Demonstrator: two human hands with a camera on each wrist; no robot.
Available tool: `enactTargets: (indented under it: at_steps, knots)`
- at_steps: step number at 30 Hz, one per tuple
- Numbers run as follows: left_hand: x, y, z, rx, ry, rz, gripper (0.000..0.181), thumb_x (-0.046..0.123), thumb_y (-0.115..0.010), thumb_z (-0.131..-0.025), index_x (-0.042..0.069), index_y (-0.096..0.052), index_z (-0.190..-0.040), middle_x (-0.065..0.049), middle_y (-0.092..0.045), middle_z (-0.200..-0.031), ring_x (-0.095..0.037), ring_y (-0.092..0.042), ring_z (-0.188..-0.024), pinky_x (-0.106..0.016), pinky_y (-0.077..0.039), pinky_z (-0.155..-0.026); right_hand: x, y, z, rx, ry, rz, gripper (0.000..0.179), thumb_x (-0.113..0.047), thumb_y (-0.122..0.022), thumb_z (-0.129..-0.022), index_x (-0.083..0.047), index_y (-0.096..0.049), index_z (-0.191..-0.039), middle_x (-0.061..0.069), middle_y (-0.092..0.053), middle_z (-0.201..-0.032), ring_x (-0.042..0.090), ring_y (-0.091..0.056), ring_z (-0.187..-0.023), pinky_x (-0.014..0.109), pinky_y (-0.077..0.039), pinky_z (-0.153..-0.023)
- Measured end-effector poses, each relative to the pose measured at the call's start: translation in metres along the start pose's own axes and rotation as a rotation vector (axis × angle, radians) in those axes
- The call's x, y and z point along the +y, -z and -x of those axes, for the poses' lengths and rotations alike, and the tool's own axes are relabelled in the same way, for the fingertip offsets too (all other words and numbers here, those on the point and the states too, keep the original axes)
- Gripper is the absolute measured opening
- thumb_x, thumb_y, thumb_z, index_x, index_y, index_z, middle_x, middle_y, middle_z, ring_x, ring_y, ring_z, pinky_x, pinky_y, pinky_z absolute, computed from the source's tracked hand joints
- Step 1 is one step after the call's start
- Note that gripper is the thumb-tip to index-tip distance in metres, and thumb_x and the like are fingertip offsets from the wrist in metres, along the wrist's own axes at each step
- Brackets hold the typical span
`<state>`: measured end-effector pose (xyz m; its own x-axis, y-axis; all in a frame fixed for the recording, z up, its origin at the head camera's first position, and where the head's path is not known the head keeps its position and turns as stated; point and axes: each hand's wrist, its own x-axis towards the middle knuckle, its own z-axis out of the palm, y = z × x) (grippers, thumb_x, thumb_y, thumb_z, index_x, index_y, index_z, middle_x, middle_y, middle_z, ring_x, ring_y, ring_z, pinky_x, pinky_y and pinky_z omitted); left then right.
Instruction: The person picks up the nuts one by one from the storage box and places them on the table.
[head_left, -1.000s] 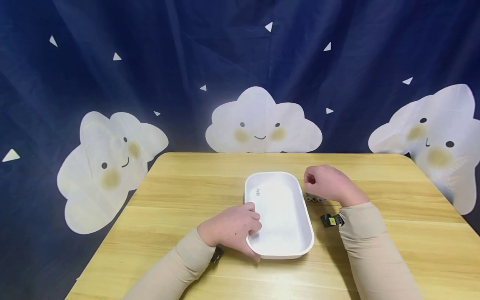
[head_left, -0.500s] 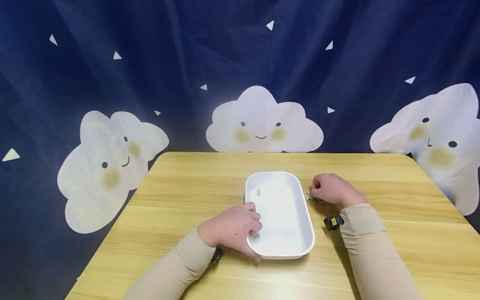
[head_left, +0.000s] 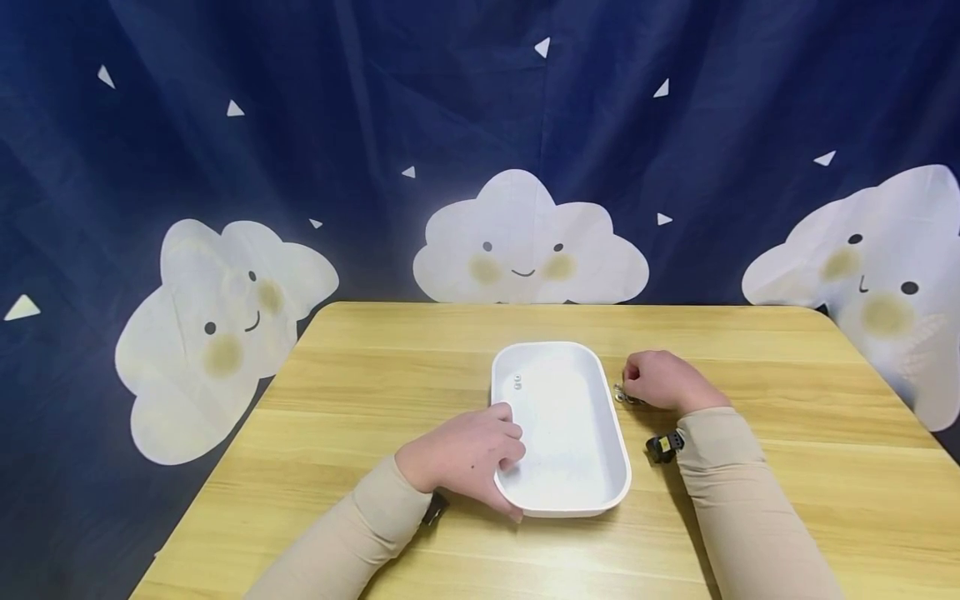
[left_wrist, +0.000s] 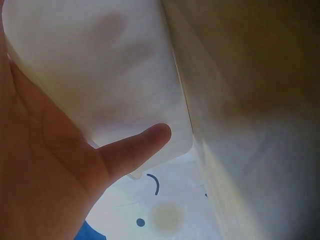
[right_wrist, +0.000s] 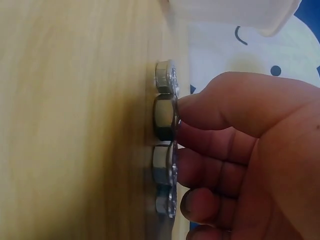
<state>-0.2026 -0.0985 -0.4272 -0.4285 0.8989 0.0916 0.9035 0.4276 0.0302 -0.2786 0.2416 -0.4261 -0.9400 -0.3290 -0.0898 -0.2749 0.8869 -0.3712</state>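
My left hand (head_left: 468,454) grips the near left edge of a white tray (head_left: 562,504). In the left wrist view its thumb (left_wrist: 135,150) lies along the outside wall, and finger shadows show through the tray. Two tiny metal pieces (head_left: 517,382) lie inside the tray near its left wall. Right of the tray, my right hand (head_left: 667,382) is down at several metal nuts (head_left: 619,393) in a row on the table. In the right wrist view, thumb and curled fingers meet at the upper face of one hex nut (right_wrist: 165,117); whether they pinch it cannot be made out.
Both hands work on a wooden table (head_left: 360,358). Behind it hangs a dark blue curtain (head_left: 360,100) with smiling clouds. Small black cameras (head_left: 663,447) are strapped to the wrists. More nuts (right_wrist: 162,165) sit close beside the one at the thumb.
My right hand has moved slightly right and down from above the tray's right edge to the nuts. The left hand and the tray have stayed in place.
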Motion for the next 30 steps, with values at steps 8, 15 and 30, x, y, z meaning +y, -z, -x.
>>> enactTargets:
  at_steps: [8, 15, 30]
  knots:
    - [0.001, 0.001, 0.0, 0.005, -0.014, -0.002, 0.066, 0.076, -0.077, -0.063, 0.023, -0.039, -0.065, 0.014, -0.036, -0.069, -0.009, -0.035, -0.077, -0.018, -0.029, -0.062, -0.003, 0.007, 0.005, 0.071, 0.004, 0.013, 0.006, -0.019, -0.062, -0.086, -0.016, -0.064, -0.082, -0.003, -0.06, -0.075, 0.018, -0.054, -0.069, 0.038, -0.043, -0.067]
    - [0.002, 0.0, 0.001, 0.005, -0.007, -0.005, 0.065, 0.076, -0.078, -0.063, 0.023, -0.039, -0.065, 0.015, -0.036, -0.069, -0.009, -0.035, -0.077, -0.017, -0.029, -0.061, -0.018, 0.019, 0.009, 0.155, 0.047, 0.035, 0.009, -0.019, -0.058, -0.089, -0.018, -0.063, -0.081, -0.005, -0.057, -0.071, 0.018, -0.054, -0.069, 0.038, -0.043, -0.067]
    - [0.0, 0.0, 0.001, -0.002, 0.002, -0.005, 0.065, 0.077, -0.077, -0.063, 0.024, -0.04, -0.066, 0.015, -0.037, -0.07, -0.009, -0.035, -0.078, -0.018, -0.03, -0.061, -0.066, 0.033, 0.02, 0.191, 0.135, 0.016, 0.011, -0.018, -0.058, -0.091, -0.019, -0.064, -0.082, -0.006, -0.053, -0.068, 0.015, -0.05, -0.064, 0.036, -0.041, -0.064]
